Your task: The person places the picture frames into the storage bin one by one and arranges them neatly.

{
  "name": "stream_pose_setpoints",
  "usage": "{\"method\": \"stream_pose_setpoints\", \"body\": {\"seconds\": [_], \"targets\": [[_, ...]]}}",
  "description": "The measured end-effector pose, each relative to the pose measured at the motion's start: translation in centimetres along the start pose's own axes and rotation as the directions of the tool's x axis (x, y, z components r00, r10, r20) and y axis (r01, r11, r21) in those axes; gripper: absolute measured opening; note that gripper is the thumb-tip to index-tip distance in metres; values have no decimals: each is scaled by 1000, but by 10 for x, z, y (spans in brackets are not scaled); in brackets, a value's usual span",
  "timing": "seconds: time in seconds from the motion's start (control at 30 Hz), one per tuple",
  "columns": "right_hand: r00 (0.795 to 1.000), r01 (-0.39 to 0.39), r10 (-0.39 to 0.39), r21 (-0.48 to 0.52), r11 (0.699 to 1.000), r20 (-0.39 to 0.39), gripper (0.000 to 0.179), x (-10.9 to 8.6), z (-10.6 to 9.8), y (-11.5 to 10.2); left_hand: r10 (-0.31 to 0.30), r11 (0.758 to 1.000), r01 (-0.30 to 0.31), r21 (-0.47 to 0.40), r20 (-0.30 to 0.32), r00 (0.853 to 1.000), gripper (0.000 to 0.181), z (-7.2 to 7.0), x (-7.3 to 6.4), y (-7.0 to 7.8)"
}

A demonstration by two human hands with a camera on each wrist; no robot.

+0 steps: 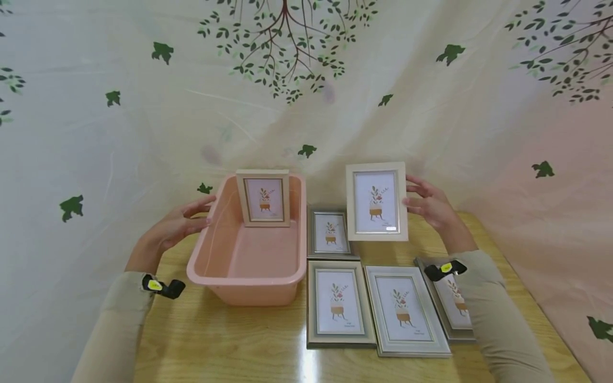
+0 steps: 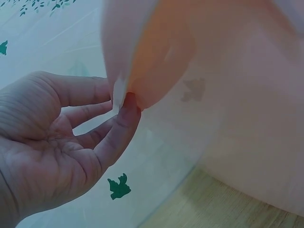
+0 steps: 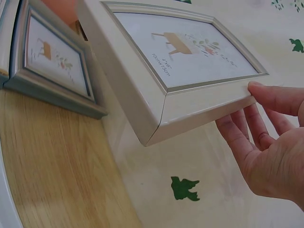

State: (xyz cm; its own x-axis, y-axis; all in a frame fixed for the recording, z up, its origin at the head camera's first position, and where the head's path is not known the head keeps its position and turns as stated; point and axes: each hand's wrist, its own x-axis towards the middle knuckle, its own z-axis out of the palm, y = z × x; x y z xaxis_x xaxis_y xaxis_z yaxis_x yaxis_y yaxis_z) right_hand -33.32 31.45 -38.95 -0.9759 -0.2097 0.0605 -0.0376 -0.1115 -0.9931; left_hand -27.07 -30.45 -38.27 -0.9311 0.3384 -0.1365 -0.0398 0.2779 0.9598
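A cream picture frame with a silver inner edge is held up off the table by my right hand. In the right wrist view the thumb lies on the front of its border and the fingers are behind it. My left hand pinches the left rim of a pink plastic basin; the left wrist view shows thumb and fingers on either side of that rim. Inside the basin, a smaller cream picture frame leans upright against the far wall.
On the wooden table, right of the basin, lie a small silver frame, a champagne frame, a white-silver frame and a grey frame partly under the right forearm. A cloth printed with leaves hangs behind.
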Motion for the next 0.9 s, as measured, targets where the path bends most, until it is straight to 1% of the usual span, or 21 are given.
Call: {"method": "stream_pose_setpoints", "body": {"seconds": [0.33,0.43,0.57,0.63,0.8,0.9], "targets": [[1000,25,-25,59,998,6,64,3,19,-16,0,1000,0,17,3,1000,75,0,0,1],[999,33,-33,41,999,1,66,4,25,-20,-6,1000,5,20,6,1000,76,1,0,2],[998,57,-57,-1,998,-1,67,6,35,-28,1,1000,-2,25,19,1000,76,1,0,3],[998,68,-68,-5,998,3,67,8,41,-33,2,1000,-3,22,20,1000,76,2,1,3],[997,74,-75,31,997,17,69,12,55,-42,-11,1000,11,28,9,1000,77,2,1,3],[996,81,-82,37,996,29,68,14,63,-47,-9,999,9,40,11,1000,78,2,1,3]]}}
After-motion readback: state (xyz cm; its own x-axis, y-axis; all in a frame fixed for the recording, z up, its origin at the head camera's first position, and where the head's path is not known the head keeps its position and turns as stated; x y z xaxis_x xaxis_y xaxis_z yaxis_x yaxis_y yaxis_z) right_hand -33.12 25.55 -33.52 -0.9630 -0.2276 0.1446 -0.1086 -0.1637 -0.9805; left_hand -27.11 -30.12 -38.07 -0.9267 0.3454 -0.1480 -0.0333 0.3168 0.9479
